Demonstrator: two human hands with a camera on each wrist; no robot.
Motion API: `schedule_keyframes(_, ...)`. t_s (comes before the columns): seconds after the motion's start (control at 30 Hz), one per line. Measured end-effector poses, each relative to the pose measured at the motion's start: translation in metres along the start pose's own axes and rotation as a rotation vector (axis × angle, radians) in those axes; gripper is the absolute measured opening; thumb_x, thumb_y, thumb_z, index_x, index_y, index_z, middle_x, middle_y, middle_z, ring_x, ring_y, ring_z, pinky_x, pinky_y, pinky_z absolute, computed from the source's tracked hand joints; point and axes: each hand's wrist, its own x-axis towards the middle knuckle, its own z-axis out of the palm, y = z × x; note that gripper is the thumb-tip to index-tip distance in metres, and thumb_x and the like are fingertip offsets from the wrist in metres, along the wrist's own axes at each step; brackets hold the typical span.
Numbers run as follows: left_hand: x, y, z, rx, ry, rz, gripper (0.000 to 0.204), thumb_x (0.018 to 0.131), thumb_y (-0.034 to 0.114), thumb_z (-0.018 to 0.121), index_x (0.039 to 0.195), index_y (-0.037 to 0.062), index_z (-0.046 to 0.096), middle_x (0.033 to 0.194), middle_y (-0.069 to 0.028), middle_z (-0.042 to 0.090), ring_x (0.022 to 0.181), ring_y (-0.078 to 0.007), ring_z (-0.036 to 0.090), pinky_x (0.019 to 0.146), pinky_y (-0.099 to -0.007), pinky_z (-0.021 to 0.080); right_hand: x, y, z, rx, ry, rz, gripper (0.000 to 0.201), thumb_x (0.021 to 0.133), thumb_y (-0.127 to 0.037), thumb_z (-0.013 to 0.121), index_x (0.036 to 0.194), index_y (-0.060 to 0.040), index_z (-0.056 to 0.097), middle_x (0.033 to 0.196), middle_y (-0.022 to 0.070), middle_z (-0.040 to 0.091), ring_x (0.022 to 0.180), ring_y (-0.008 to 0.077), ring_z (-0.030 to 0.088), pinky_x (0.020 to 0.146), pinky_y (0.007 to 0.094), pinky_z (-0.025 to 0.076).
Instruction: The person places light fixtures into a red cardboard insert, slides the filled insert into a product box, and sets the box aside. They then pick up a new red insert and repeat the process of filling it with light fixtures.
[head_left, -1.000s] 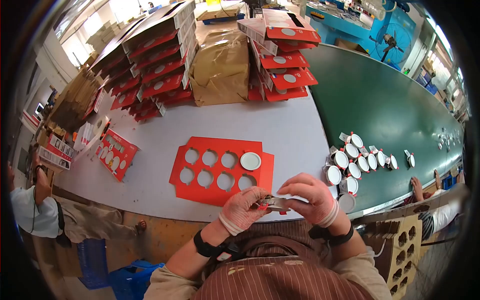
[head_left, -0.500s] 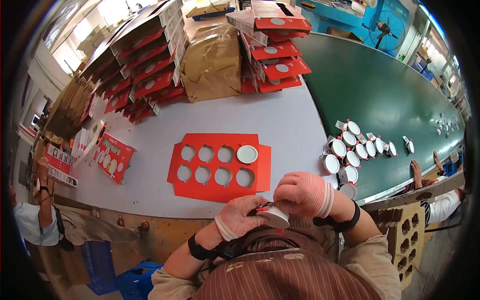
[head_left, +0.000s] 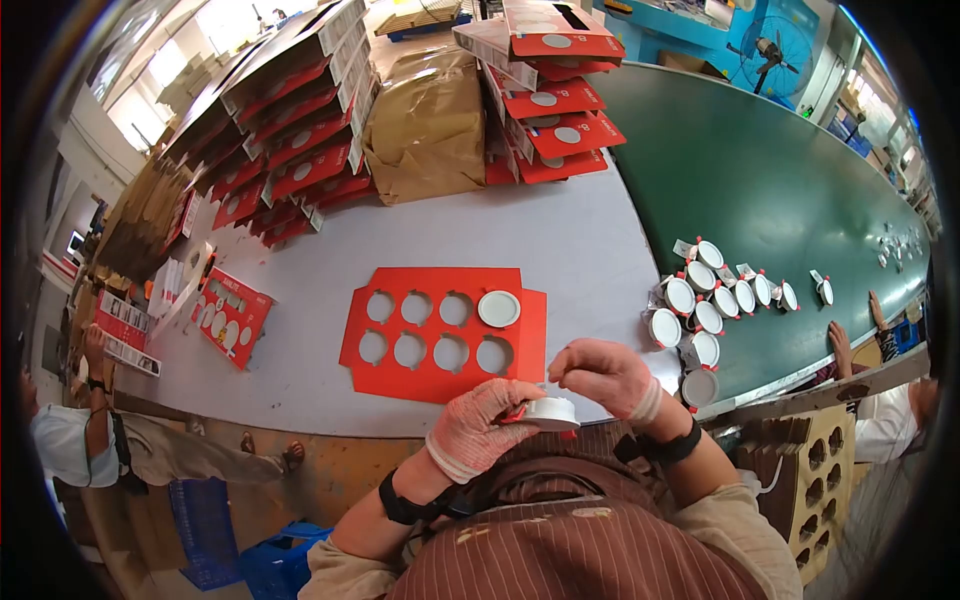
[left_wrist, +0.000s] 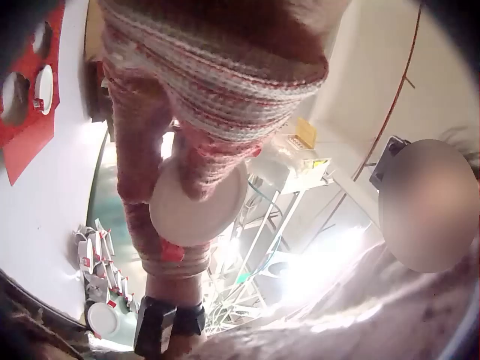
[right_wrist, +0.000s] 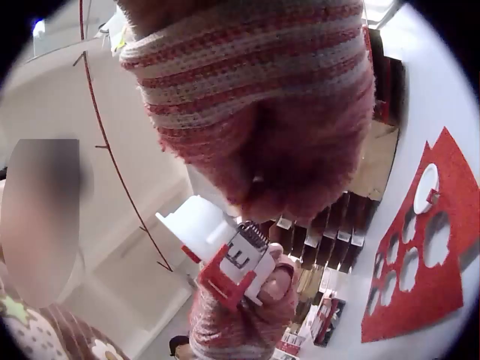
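My gloved left hand point(head_left: 475, 428) grips a round white downlight point(head_left: 552, 412) with red clips in front of the apron. A spring and the red clip point(right_wrist: 225, 274) show on its body in the right wrist view. My gloved right hand point(head_left: 612, 378) is just to the right and above it, fingers bent inward and fingertips close to the light; I cannot tell whether they pinch anything. Beyond the hands lies a red card insert point(head_left: 400, 383) with two rows of round holes. Another white downlight point(head_left: 498, 309) sits in its far right hole.
Several downlights point(head_left: 680, 296) cluster at the right, by the green conveyor belt point(head_left: 740, 190). Red-and-white boxes point(head_left: 330, 170) are stacked at the back around a brown wrapped package point(head_left: 425, 130). A printed red box point(head_left: 232, 315) stands at the left. Other people's hands point(head_left: 840, 345) show at the right edge.
My right hand has drawn back slightly from the held downlight, toward the right. The downlight has tilted in my left hand, showing more of its rim. The insert and its downlight stay put.
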Motion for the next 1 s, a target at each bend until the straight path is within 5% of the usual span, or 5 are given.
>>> schedule_keyframes(0.1, 0.0, -0.002, 0.002, -0.111, 0.082, -0.155, 0.037, 0.069, 0.005, 0.077, 0.102, 0.0087, 0.061, 0.089, -0.003, 0.06, 0.078, -0.0134, 0.058, 0.073, -0.0259, 0.048, -0.013, -0.008, 0.007, -0.131, 0.105, -0.124, 0.03, 0.075, -0.008, 0.067, 0.103, -0.0013, 0.059, 0.092, 0.0074, 0.06, 0.088, 0.0168, 0.057, 0.081, 0.0292, 0.046)
schedule_keyframes(0.2, 0.002, 0.001, 0.005, -0.1, 0.111, -0.182, 0.036, 0.069, 0.006, 0.077, 0.101, 0.0084, 0.061, 0.088, -0.003, 0.06, 0.078, -0.0124, 0.058, 0.073, -0.0254, 0.048, -0.02, -0.011, 0.018, -0.648, 0.087, -0.32, 0.036, 0.068, -0.011, 0.073, 0.1, -0.0031, 0.059, 0.086, 0.0119, 0.058, 0.081, 0.0278, 0.057, 0.072, 0.0345, 0.047)
schedule_keyframes(0.5, 0.007, -0.008, 0.005, -0.116, 0.037, -0.3, 0.032, 0.071, -0.002, 0.073, 0.1, 0.0051, 0.059, 0.091, 0.0004, 0.06, 0.084, -0.0077, 0.056, 0.073, -0.0226, 0.049, -0.02, -0.003, 0.024, -0.624, 0.169, -0.274, 0.03, 0.071, -0.008, 0.068, 0.099, -0.0021, 0.059, 0.084, 0.0129, 0.057, 0.075, 0.0286, 0.058, 0.067, 0.0356, 0.048)
schedule_keyframes(0.57, 0.006, -0.022, 0.008, -0.401, 0.003, -0.385, 0.032, 0.073, 0.006, 0.074, 0.102, 0.0074, 0.06, 0.09, 0.0007, 0.061, 0.081, -0.007, 0.055, 0.074, -0.0233, 0.048, -0.02, -0.002, 0.024, -0.621, 0.17, -0.252, 0.03, 0.072, -0.008, 0.068, 0.099, -0.0021, 0.059, 0.084, 0.0128, 0.057, 0.075, 0.0282, 0.058, 0.067, 0.0352, 0.048)
schedule_keyframes(1.0, -0.001, -0.031, 0.009, -0.227, 0.066, -0.172, 0.031, 0.073, 0.005, 0.074, 0.101, 0.0075, 0.061, 0.089, 0.0008, 0.061, 0.081, -0.0082, 0.056, 0.074, -0.0239, 0.048, -0.015, -0.003, 0.027, -0.67, 0.169, -0.279, 0.027, 0.071, -0.006, 0.068, 0.096, -0.002, 0.059, 0.081, 0.0124, 0.056, 0.073, 0.0289, 0.057, 0.064, 0.0356, 0.047)
